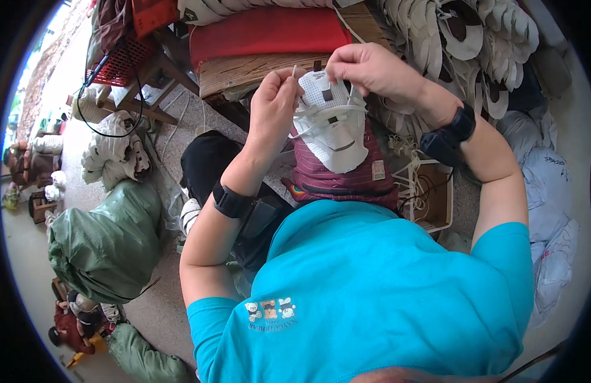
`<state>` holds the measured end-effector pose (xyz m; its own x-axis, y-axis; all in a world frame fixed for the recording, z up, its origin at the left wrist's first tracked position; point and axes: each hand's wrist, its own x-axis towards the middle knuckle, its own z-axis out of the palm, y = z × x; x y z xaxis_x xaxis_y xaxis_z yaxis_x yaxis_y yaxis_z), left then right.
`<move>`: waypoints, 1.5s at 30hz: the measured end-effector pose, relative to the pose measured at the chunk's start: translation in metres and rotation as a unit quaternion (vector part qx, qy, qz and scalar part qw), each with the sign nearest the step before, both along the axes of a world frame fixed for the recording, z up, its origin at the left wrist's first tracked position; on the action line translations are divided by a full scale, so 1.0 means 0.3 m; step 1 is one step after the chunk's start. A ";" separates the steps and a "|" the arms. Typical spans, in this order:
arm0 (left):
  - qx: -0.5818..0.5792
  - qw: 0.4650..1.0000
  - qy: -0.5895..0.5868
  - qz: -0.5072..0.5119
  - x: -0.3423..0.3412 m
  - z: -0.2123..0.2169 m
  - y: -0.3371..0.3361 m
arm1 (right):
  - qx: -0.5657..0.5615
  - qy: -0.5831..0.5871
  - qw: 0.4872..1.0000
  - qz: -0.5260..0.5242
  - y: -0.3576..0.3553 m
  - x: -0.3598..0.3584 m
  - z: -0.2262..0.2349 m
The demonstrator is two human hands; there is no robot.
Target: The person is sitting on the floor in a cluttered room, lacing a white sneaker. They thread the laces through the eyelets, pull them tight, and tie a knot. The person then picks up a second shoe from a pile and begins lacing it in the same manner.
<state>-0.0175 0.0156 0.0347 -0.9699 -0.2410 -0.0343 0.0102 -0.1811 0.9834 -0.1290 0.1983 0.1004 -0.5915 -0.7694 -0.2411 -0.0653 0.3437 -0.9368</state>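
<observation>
Cord (294, 71), thin and white, was pinched in the left hand (274, 99) towards twelve o'clock, while the right hand (370, 69), towards one, apparently pinched the white perforated shoe upper (339, 137) to steady it.

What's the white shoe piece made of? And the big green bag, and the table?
The white shoe piece looks like matte fabric or fake leather, dotted with tiny holes; I can't tell which. The big green bag is probably thin plastic, since it's slightly shiny and crinkled. The table seems to be wood with a dull, worn finish: its brown top shows streaky grain.
</observation>
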 end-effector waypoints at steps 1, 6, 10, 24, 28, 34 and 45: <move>-0.026 1.000 -0.001 -0.009 0.001 -0.015 -0.008 | 0.010 0.157 0.987 0.035 0.003 -0.006 -0.030; -0.012 0.999 -0.042 -0.025 0.051 -0.038 -0.005 | 0.097 0.555 0.821 0.089 0.017 0.030 -0.159; -0.027 0.997 -0.065 -0.043 0.067 -0.063 0.021 | 0.138 0.624 0.764 0.084 0.018 0.052 -0.159; -0.185 0.979 -0.077 -0.028 0.029 -0.093 0.044 | 0.115 0.380 0.918 -0.029 -0.028 0.082 -0.179; -0.373 0.925 -0.077 0.001 0.028 -0.060 0.048 | 0.085 0.338 0.937 -0.021 -0.014 0.083 -0.191; -0.384 0.919 -0.093 0.000 0.018 -0.047 0.059 | 0.078 0.409 0.907 -0.059 -0.014 0.088 -0.197; -0.388 0.917 -0.082 -0.035 0.011 -0.047 0.033 | 0.024 0.421 0.906 -0.018 -0.009 0.125 -0.199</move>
